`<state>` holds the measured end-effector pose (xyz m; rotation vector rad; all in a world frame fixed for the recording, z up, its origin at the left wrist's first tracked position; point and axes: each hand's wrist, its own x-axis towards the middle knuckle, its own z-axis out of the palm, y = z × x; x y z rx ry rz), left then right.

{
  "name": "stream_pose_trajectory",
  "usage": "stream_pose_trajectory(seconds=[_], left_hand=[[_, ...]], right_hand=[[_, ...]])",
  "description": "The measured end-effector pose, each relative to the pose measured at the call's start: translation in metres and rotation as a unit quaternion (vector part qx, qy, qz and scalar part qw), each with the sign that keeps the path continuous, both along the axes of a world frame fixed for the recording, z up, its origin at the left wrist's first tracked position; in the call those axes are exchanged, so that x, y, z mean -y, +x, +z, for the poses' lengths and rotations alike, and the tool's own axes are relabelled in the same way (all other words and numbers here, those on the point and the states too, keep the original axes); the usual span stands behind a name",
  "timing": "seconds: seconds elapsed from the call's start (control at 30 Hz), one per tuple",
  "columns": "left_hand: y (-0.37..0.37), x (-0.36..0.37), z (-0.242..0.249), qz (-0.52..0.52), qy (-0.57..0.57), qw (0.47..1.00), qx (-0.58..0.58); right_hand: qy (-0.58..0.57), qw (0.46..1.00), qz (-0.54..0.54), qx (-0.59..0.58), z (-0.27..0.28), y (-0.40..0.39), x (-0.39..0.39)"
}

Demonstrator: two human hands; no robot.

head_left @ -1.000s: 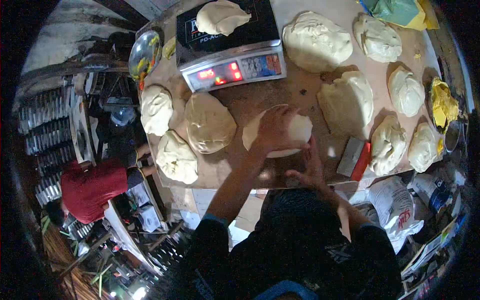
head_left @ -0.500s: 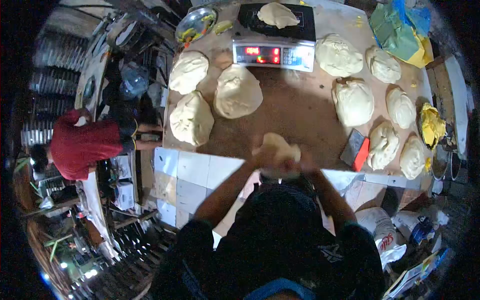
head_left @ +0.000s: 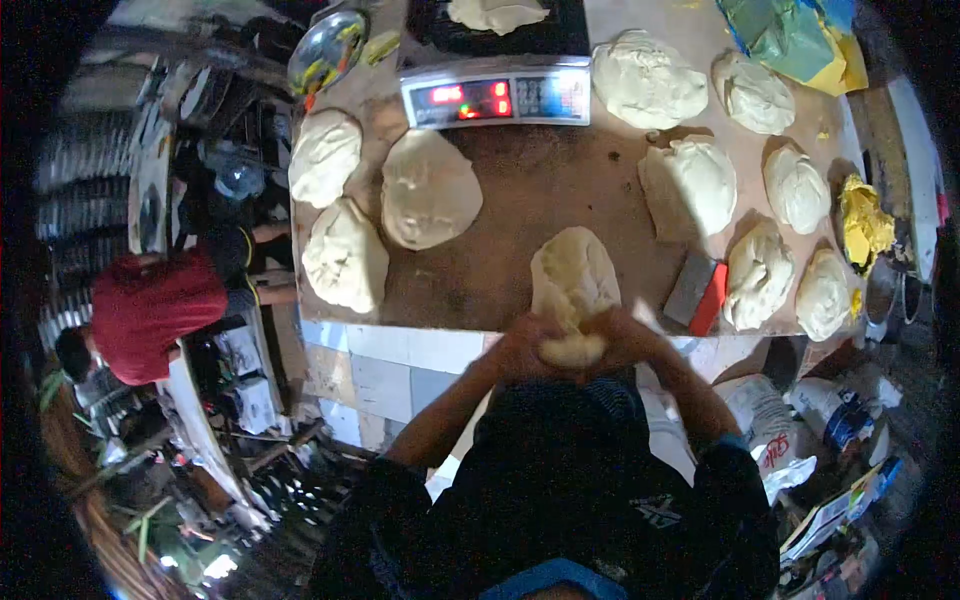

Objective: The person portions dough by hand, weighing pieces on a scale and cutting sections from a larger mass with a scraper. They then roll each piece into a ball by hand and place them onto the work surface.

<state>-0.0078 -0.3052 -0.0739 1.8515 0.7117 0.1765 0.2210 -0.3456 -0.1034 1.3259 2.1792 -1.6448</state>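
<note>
A pale, elongated dough piece (head_left: 572, 280) lies at the near edge of the wooden table (head_left: 520, 190). My left hand (head_left: 528, 346) and my right hand (head_left: 622, 338) both grip its near end, pulling it over the table edge. Several rounded dough lumps lie around: three at the left (head_left: 430, 190), several at the right (head_left: 690, 185). A digital scale (head_left: 497, 98) with red digits stands at the back, with a dough piece (head_left: 495, 14) on its black pan.
A red and grey scraper (head_left: 700, 292) lies right of my hands. A metal bowl (head_left: 325, 48) sits back left, yellow fat (head_left: 862, 220) far right, a green-yellow bag (head_left: 790, 28) back right. A person in a red shirt (head_left: 150, 305) bends at the left. Sacks (head_left: 790, 420) lie below right.
The dough went from a flat round under my left hand, to a ball held at the table edge, to a stretched strip gripped by both hands. The view shifted.
</note>
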Motion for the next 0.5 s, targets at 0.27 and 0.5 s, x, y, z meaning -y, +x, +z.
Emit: stream_pose_trajectory(seconds=[0.27, 0.5], left_hand=[[0.068, -0.24, -0.044, 0.146, 0.396, 0.885, -0.194], [0.134, -0.182, 0.023, -0.006, 0.164, 0.979, -0.122]], right_hand=[[0.142, 0.822, -0.546, -0.08, 0.006, 0.045, -0.16], [0.091, 0.747, -0.575, -0.32, -0.077, -0.015, -0.035]])
